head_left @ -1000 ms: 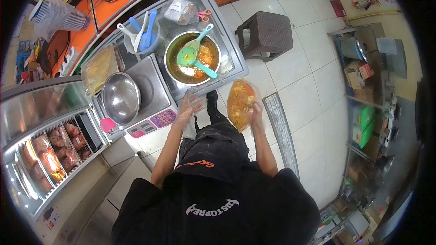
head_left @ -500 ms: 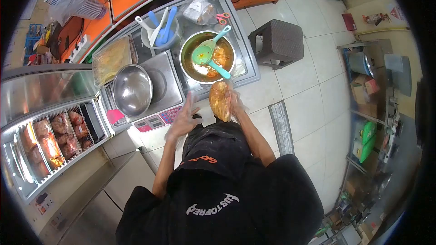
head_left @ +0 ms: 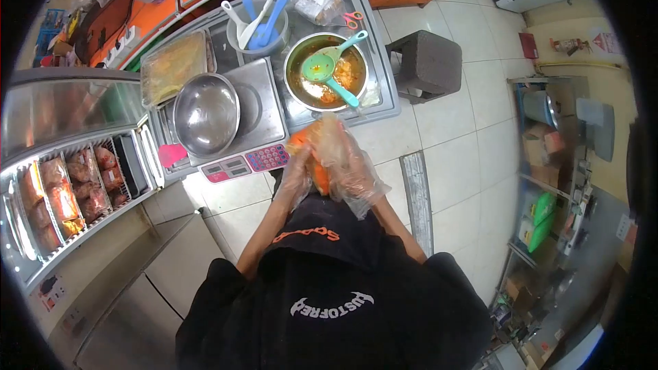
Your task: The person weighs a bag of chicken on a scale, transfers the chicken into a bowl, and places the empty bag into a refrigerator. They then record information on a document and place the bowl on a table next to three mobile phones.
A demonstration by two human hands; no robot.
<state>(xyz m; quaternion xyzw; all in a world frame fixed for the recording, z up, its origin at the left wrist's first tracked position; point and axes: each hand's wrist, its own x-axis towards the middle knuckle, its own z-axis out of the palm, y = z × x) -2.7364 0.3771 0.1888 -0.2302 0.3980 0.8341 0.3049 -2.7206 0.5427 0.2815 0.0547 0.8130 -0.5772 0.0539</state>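
Both of my hands wear clear plastic gloves and hold a clear bag with orange-brown food (head_left: 319, 171) in front of my body. My left hand (head_left: 296, 177) grips its left side, and my right hand (head_left: 353, 173) is wrapped round its right side. Just beyond the bag stands a steel pot (head_left: 291, 85) of reddish sauce, with a green ladle (head_left: 319, 67) and a turquoise handle lying across it. To the left, a steel bowl (head_left: 205, 115) rests on a scale (head_left: 264, 99) with pink keys.
A tub (head_left: 273, 46) of blue and white utensils, red scissors (head_left: 353, 20) and a flat plastic-covered tray (head_left: 175, 68) share the counter. An open freezer (head_left: 75, 192) with bagged meat stands left. A dark stool (head_left: 428, 63) is at right.
My left hand has moved right and closed on the bag, which was held only by my right hand. The bag has turned and shows more orange. The view has shifted slightly.
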